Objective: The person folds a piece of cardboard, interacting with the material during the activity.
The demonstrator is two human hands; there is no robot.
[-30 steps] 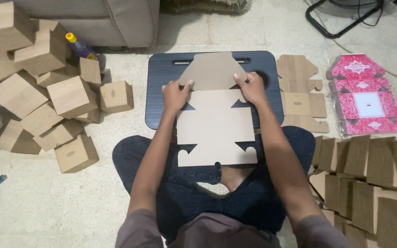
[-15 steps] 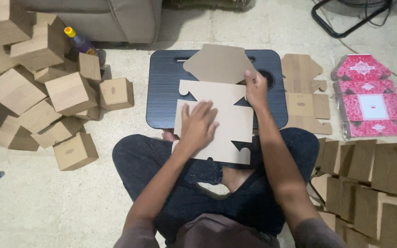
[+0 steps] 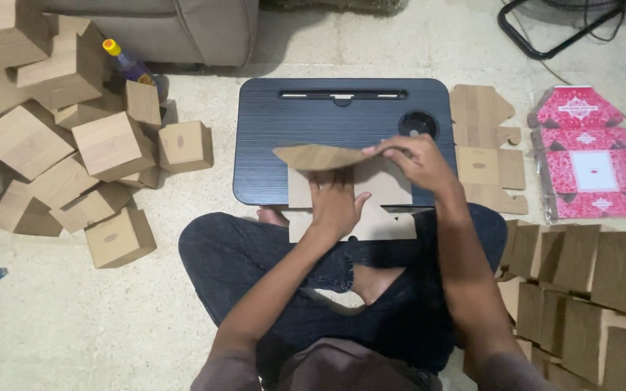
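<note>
While our left hand (image 3: 335,206) presses flat on the brown die-cut cardboard box blank (image 3: 349,192) at the black lap desk's (image 3: 342,119) near edge, our right hand (image 3: 414,159) pinches its far flap, folding it toward us, crease running left to right.

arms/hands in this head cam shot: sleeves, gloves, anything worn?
Both hands bare: left hand and right hand show no gloves, and no rings or watch that I can make out. Forearms are uncovered up to short, dark brownish sleeves at the bottom edge of the view. No cables, straps or markings visible on either arm. Dark trousers below.
</note>
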